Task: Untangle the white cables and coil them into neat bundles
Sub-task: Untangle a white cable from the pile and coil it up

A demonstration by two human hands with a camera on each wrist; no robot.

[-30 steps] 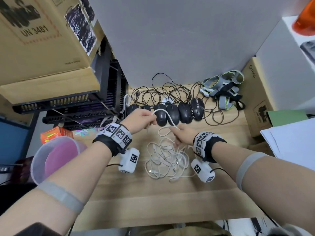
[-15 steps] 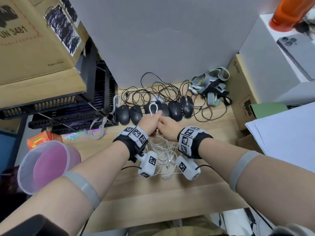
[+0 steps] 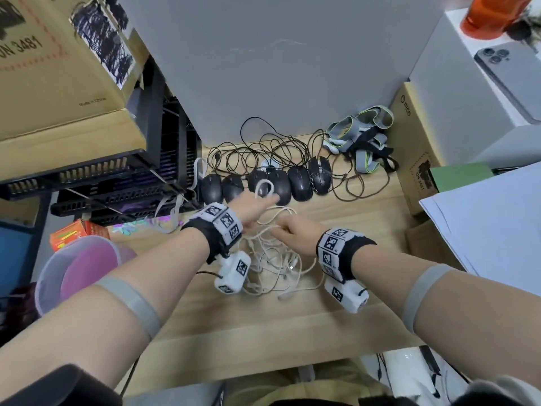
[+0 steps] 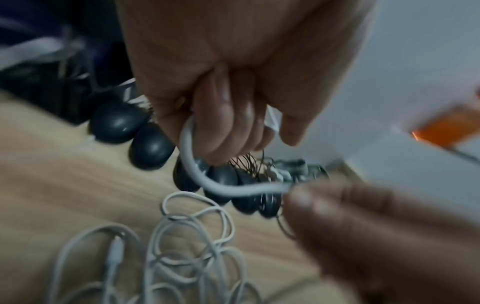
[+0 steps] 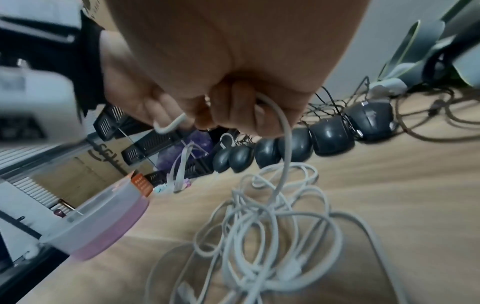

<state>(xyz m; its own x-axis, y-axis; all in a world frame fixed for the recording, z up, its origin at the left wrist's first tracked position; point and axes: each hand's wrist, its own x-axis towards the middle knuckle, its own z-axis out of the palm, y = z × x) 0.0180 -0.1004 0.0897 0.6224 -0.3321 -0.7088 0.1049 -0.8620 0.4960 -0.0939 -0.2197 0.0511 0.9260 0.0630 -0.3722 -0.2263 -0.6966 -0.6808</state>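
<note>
White cable (image 3: 264,189) loop (small) persists; hands parted.

Left hand (image 4: 228,98) high in frame, fingers (image 4: 221,123) curled round a thick white rubbery cable (image 4: 192,164). Cable bent down and rightward into the blurred, shadowed right hand (image 4: 376,236), pinched at its fingertips. Below, loose tangle of thin white cables (image 4: 187,257) on the pale wooden tabletop (image 4: 64,195). Behind, row of rounded black computer mice (image 4: 150,150), touching side by side, thin dark wires (image 4: 249,164) past them. Blurred orange object (image 4: 446,127) at far right
</note>
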